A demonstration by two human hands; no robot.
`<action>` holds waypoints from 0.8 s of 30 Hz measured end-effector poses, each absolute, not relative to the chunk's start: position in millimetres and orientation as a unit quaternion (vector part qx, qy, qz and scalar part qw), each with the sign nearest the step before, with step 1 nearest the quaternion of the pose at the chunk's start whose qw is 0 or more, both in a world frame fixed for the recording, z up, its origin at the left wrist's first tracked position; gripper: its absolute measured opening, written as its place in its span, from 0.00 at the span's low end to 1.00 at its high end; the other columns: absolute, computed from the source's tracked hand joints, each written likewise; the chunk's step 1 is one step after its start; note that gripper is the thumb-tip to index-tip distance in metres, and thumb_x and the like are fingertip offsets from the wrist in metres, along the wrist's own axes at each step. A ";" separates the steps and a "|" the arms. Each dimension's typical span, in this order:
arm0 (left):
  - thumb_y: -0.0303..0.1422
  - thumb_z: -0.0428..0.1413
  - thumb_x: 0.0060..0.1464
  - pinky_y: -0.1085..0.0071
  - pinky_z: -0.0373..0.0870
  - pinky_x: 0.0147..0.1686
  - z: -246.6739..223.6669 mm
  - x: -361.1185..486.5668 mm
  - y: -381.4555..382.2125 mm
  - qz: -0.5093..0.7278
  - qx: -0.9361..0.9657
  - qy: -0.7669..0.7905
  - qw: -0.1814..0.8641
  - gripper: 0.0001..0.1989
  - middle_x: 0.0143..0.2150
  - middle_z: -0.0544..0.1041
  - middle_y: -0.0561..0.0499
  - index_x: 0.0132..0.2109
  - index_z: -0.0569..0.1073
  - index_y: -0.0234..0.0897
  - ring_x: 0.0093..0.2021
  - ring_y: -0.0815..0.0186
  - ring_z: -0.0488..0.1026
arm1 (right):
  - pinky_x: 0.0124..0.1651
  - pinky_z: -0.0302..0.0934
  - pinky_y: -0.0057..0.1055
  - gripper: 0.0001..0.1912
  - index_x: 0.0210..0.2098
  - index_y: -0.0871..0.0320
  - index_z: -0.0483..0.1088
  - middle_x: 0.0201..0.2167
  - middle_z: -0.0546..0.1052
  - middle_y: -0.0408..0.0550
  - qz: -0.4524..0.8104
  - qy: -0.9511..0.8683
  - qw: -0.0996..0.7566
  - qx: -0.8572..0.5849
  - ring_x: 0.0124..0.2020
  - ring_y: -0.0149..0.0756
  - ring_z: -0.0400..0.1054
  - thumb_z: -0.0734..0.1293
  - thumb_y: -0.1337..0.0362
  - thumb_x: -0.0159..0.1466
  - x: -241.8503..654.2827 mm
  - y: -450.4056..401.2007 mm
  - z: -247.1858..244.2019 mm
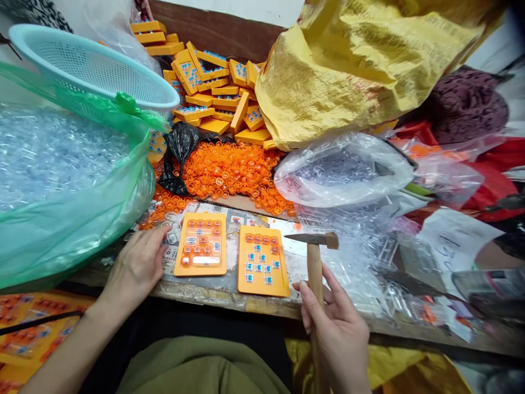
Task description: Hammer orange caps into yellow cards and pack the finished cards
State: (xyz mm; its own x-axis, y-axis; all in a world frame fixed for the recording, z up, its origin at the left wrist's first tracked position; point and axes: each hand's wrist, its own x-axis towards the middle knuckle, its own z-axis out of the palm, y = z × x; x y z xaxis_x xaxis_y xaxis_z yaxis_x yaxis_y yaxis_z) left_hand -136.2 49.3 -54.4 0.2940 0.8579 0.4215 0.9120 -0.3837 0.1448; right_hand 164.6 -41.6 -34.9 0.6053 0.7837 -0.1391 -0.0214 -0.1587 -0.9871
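Note:
My right hand [334,323] is wrapped around the wooden handle of a hammer [315,268], its metal head up beside the right orange panel [262,282]. That panel bears several small blue-and-white switches, with orange keycaps along its top and right side. On the left orange panel [178,262] orange keycaps cover most positions, and a long clear cap lies near its lower edge. To the left of it, my left hand [137,260] has its fingers curled together at some loose clear plastic caps [174,234]; whatever is between the fingertips is hidden.
Orange keycaps [229,169] lie heaped behind the panels, below a pile of orange panels [213,101]. A green bag [82,230] of clear pieces and a blue basket [102,71] stand left. A white bag [344,191] and a yellow sack [328,82] are at right.

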 end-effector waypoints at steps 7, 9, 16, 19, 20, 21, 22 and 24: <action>0.29 0.49 0.57 0.59 0.70 0.50 -40.0 -128.2 37.2 -0.321 -0.740 -0.590 -0.023 0.16 0.45 0.76 0.43 0.53 0.67 0.34 0.43 0.58 0.75 | 0.15 0.53 0.21 0.37 0.58 0.55 0.63 0.29 0.76 0.44 0.380 -0.262 0.591 -0.661 0.14 0.20 0.56 0.75 0.58 0.52 160.0 -43.5 -34.9; 0.34 0.53 0.55 0.62 0.73 0.46 -24.8 -108.7 30.8 -0.409 -0.653 -0.619 -0.153 0.16 0.40 0.77 0.47 0.50 0.68 0.37 0.39 0.62 0.76 | 0.14 0.53 0.20 0.37 0.58 0.53 0.62 0.29 0.76 0.43 0.407 -0.261 0.592 -0.645 0.15 0.20 0.57 0.75 0.58 0.51 152.2 -41.1 -33.2; 0.36 0.60 0.48 0.67 0.78 0.34 1.0 -27.4 14.9 -0.372 -0.504 -0.472 -0.620 0.15 0.32 0.79 0.48 0.43 0.71 0.34 0.32 0.64 0.78 | 0.12 0.52 0.18 0.39 0.60 0.52 0.58 0.30 0.75 0.42 0.527 -0.277 0.568 -0.569 0.14 0.20 0.57 0.74 0.57 0.53 123.0 -31.7 -26.6; 0.34 0.60 0.49 0.67 0.79 0.33 -9.5 -14.3 8.7 -0.367 -0.480 -0.461 -0.650 0.13 0.32 0.79 0.47 0.41 0.72 0.33 0.31 0.64 0.78 | 0.13 0.52 0.17 0.38 0.60 0.53 0.57 0.25 0.71 0.37 0.532 -0.266 0.565 -0.572 0.13 0.19 0.56 0.74 0.57 0.53 122.2 -31.2 -22.8; 0.33 0.60 0.49 0.68 0.79 0.33 -12.9 -12.6 6.2 -0.372 -0.492 -0.456 -0.641 0.11 0.33 0.79 0.46 0.40 0.73 0.33 0.32 0.64 0.79 | 0.13 0.51 0.16 0.38 0.60 0.53 0.57 0.25 0.71 0.36 0.530 -0.263 0.568 -0.572 0.13 0.18 0.55 0.73 0.56 0.54 122.7 -31.1 -21.5; 0.31 0.59 0.50 0.68 0.79 0.34 -15.7 -11.7 3.7 -0.384 -0.522 -0.446 -0.618 0.09 0.34 0.80 0.46 0.39 0.74 0.33 0.33 0.63 0.79 | 0.13 0.51 0.16 0.39 0.60 0.53 0.56 0.24 0.71 0.36 0.532 -0.261 0.570 -0.569 0.12 0.18 0.54 0.73 0.57 0.54 123.2 -31.0 -20.5; 0.28 0.58 0.51 0.69 0.79 0.36 -17.5 -11.5 1.2 -0.400 -0.566 -0.430 -0.578 0.07 0.36 0.80 0.45 0.39 0.75 0.33 0.35 0.63 0.79 | 0.13 0.50 0.16 0.39 0.61 0.54 0.55 0.24 0.70 0.35 0.537 -0.259 0.571 -0.564 0.12 0.17 0.54 0.73 0.57 0.54 123.6 -30.8 -19.5; 0.23 0.55 0.53 0.70 0.77 0.42 -18.6 -12.5 -2.3 -0.434 -0.666 -0.385 -0.469 0.08 0.41 0.80 0.44 0.39 0.76 0.34 0.40 0.64 0.78 | 0.13 0.49 0.15 0.40 0.61 0.55 0.53 0.21 0.69 0.34 0.557 -0.254 0.567 -0.551 0.11 0.16 0.52 0.73 0.57 0.55 123.8 -30.3 -18.3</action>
